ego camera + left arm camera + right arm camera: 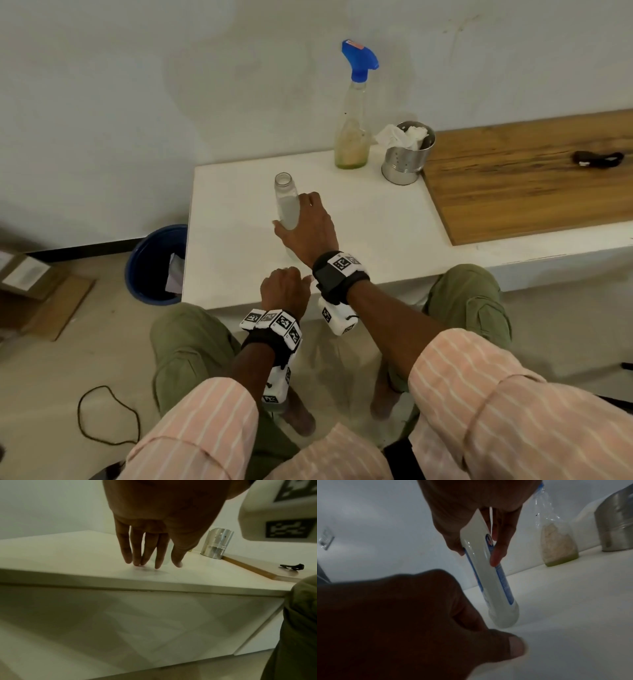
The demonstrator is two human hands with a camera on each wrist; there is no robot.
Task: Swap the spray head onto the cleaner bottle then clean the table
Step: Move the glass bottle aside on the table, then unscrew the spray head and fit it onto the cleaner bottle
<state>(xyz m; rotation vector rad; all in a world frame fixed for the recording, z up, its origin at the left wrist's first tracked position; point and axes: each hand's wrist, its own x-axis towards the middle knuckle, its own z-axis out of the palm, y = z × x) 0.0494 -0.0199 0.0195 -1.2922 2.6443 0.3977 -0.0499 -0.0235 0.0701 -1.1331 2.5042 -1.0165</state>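
Observation:
A white cleaner bottle [286, 202] with an uncapped neck stands on the white table [376, 222]. My right hand [295, 215] grips its body, thumb on the left and fingers on the right. The right wrist view shows the bottle [496, 595] with a blue label, its base on the table, held by that hand [479, 555]. My left hand [286, 289] is near the table's front edge, holding nothing, and its straight fingertips [137, 562] touch the tabletop. The blue spray head [359, 61] sits on a clear, nearly empty bottle [351, 137] at the back.
A steel cup [407, 161] stuffed with tissue stands right of the spray bottle. A wooden board [531, 185] covers the table's right part, with a small black object [597, 159] on it. A blue bin [154, 263] sits on the floor at the left.

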